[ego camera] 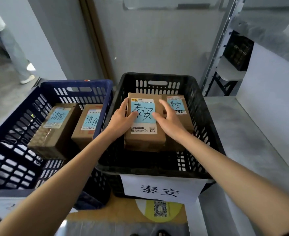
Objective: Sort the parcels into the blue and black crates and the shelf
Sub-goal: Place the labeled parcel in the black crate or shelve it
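A brown cardboard parcel (144, 135) with a blue handwritten note lies inside the black crate (206, 126). My left hand (121, 119) grips its left edge, thumb on the top face. My right hand (169, 119) holds its right side, fingers curled over the edge. A second parcel (177, 106) with a blue note lies just behind and to the right in the same crate. The blue crate (12, 133) on the left holds two parcels (55, 126) (87, 125) with blue notes.
A white paper label (160, 189) hangs on the black crate's front. A grey metal shelf (252, 133) runs along the right, with a dark crate (239, 50) farther back. A cardboard box (128, 212) sits below the crates. A person's legs (16, 53) stand at far left.
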